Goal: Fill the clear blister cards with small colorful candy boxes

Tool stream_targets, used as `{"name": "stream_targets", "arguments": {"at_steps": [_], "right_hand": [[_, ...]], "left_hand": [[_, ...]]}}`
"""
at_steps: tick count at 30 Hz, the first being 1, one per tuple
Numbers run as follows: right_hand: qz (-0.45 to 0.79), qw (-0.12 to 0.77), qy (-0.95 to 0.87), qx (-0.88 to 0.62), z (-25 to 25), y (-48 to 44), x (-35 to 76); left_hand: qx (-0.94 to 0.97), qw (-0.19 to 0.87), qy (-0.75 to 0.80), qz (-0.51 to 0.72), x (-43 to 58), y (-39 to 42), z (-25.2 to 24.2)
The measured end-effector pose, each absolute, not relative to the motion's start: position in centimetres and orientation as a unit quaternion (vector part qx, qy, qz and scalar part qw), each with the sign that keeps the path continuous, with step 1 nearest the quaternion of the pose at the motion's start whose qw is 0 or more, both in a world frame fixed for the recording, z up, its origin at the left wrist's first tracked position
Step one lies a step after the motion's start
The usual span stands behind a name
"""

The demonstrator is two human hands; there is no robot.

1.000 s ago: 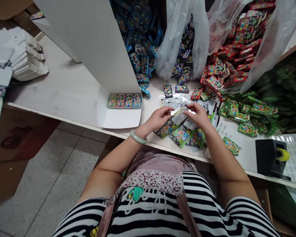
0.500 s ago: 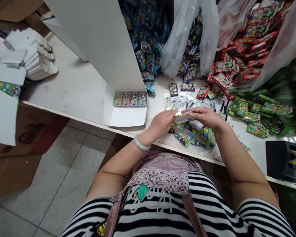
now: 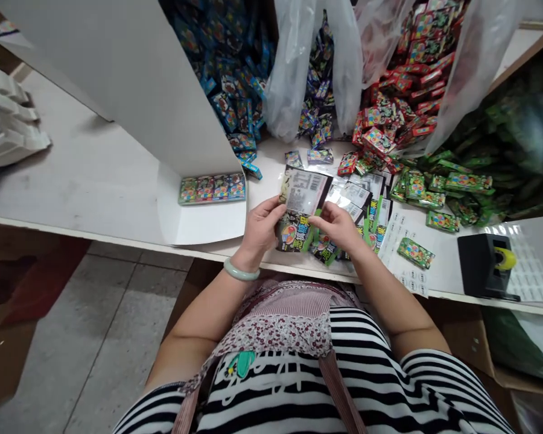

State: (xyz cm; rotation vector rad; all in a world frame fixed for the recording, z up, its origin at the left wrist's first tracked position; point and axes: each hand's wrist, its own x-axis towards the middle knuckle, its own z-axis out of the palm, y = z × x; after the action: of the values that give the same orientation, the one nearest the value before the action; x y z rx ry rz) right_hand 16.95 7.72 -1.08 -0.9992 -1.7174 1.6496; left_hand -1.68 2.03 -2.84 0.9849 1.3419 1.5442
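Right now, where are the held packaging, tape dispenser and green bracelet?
Held packaging (image 3: 301, 202): head view, pale printed panel.
Tape dispenser (image 3: 481, 265): head view, black body.
Green bracelet (image 3: 241, 273): head view, middle of band.

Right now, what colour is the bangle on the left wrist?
The bangle is pale green; it shows best in the head view, the only one.

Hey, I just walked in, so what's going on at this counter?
A person's left hand grips a printed packaging sheet by its left side, while the right hand touches its right edge. Similar sheets lie on the counter. To the left, an open white carton holds a row of small printed boxes.
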Motion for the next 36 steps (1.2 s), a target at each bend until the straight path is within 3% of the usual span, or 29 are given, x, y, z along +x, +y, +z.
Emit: {"name": "stream_targets", "arguments": {"at_steps": [3, 7, 13, 18, 24, 32, 36], "right_hand": [[0.638, 0.327, -0.579, -0.388, -1.8, 7.9, 16.9], [0.638, 0.383, -0.523, -0.416, -1.8, 8.4, 17.9], [0.667, 0.323, -0.521, -0.424, -2.7, 7.4, 19.5], [0.699, 0.203, -0.579, -0.368, -3.2, 6.0, 20.1], [0.579, 0.401, -0.583, -0.405, -2.0, 5.7, 21.1], [0.529, 0.292, -0.705, -0.37, -0.8, 5.2, 22.9], [0.47, 0.319, -0.744, -0.352, 0.6, 5.7, 22.7]], "left_hand": [[0.283, 0.518, 0.48, 0.649, -0.9, 2.2, -3.2], [0.325, 0.603, 0.47, 0.557, -0.9, 0.6, -3.1], [0.349, 0.694, 0.422, 0.468, -1.2, -1.8, -3.8], [0.339, 0.579, 0.437, 0.599, -0.4, 0.6, -3.6], [0.415, 0.548, 0.415, 0.596, 0.8, 0.7, -2.7], [0.504, 0.453, 0.486, 0.552, 0.4, -2.3, -1.2], [0.477, 0.419, 0.507, 0.582, 1.3, -2.0, -0.3]]}}
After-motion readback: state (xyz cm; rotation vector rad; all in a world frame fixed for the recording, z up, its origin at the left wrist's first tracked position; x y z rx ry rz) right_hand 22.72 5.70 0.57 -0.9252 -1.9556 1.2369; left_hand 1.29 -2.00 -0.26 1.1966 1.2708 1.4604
